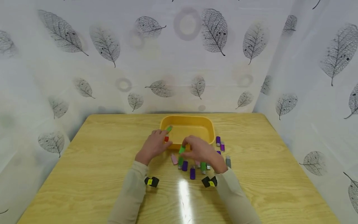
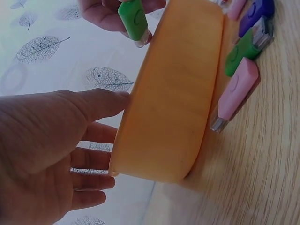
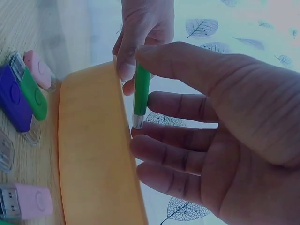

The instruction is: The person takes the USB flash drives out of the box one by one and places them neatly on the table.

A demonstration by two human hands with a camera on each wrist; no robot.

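My left hand point(image 1: 153, 146) is at the left end of a yellow plastic tray point(image 1: 191, 118). Its fingers look extended in the left wrist view, thumb by the rim. Close to these fingertips, a blurred green USB stick point(image 1: 169, 128) and a red piece point(image 1: 166, 138) show at the tray's left side; whether the fingers touch either is unclear. Above the tray's front edge, my right hand point(image 1: 199, 151) pinches another green USB stick point(image 3: 142, 91) between thumb and index finger, its clear-capped end pointing down. Its other fingers extend beside the rim in the right wrist view.
In front of the tray lie several USB sticks, among them a pink one point(image 1: 174, 159) and a purple one point(image 1: 192, 173). More purple ones point(image 1: 218, 141) and a grey one point(image 1: 228, 161) lie to the right. Leaf-patterned curtain point(image 1: 167, 62) surrounds the wooden table point(image 1: 112, 137).
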